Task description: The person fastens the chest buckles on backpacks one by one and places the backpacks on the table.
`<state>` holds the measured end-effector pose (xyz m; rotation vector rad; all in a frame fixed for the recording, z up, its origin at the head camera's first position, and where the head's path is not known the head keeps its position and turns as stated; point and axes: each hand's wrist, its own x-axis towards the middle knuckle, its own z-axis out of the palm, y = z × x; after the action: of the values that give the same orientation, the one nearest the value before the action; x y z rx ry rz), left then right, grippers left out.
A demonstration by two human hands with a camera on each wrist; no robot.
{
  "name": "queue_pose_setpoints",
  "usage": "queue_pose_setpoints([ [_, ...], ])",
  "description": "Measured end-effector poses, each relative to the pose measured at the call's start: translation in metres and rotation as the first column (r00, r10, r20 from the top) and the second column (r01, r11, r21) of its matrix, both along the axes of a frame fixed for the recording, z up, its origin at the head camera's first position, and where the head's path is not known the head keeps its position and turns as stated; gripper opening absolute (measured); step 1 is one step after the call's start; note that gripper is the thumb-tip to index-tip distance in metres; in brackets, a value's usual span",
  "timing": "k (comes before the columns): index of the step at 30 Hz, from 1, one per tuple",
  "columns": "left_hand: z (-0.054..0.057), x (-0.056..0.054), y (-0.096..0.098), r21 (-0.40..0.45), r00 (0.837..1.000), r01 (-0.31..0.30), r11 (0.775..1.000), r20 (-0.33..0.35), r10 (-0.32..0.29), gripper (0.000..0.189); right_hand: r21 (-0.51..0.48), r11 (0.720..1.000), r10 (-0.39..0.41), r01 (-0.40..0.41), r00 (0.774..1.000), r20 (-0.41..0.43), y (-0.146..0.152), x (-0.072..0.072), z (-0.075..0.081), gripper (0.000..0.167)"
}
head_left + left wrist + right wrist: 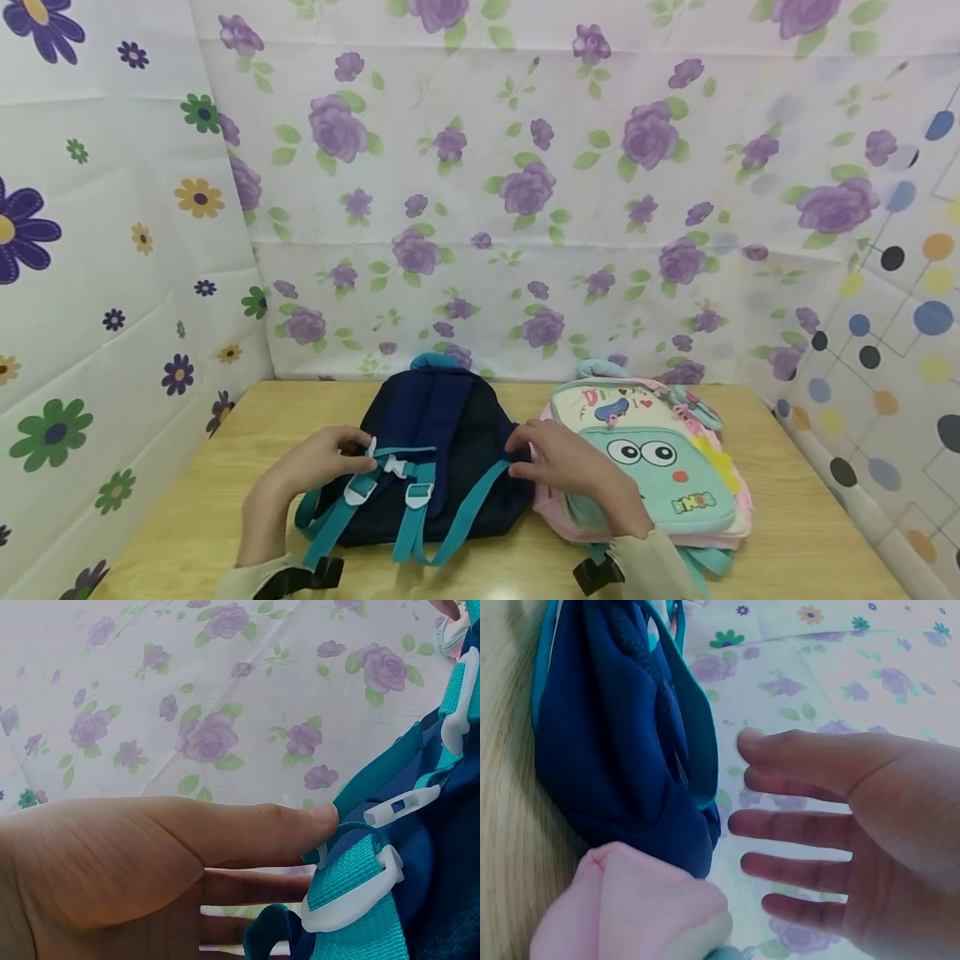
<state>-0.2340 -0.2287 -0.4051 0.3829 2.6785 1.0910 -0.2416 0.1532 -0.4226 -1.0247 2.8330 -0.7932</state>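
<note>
A navy backpack (487,417) lies on the table with its teal straps facing up. At its left side my left hand (322,462) pinches a thin teal chest strap (382,769) between thumb and fingers, close to a white adjuster buckle (356,900). A white side-release clip (395,467) sits in the middle of the straps. By the bag's right edge is my right hand (562,458), its fingers spread and holding nothing. In the right wrist view a loose teal shoulder strap (697,735) hangs just off the fingertips.
A pink and mint backpack (652,508) with a cartoon face lies right beside the navy one, under my right forearm. The wooden table (810,508) ends at floral cloth walls (480,167) at the back and both sides.
</note>
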Motion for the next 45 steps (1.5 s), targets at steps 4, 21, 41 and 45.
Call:
queue_pose_setpoints([
  [4,0.001,-0.001,0.002,0.011,0.999,-0.01,1.0,-0.045,0.01,0.045,-0.053,0.999,0.011,-0.012,1.0,-0.011,-0.006,0.001,0.002,0.021],
  [21,-0.002,-0.003,0.001,0.008,1.0,-0.023,1.0,-0.006,0.023,0.041,-0.084,0.993,0.074,-0.078,0.996,-0.052,-0.053,0.0,0.0,0.021],
  [41,-0.007,-0.006,0.002,0.01,1.0,0.0,1.0,-0.029,0.001,0.03,0.068,0.99,0.131,-0.122,0.98,-0.149,-0.109,-0.006,0.004,0.02],
  [45,-0.006,-0.005,0.001,0.006,1.0,-0.007,1.0,-0.026,0.007,0.03,0.098,0.986,0.152,-0.138,0.977,-0.151,-0.12,-0.009,0.006,0.021],
])
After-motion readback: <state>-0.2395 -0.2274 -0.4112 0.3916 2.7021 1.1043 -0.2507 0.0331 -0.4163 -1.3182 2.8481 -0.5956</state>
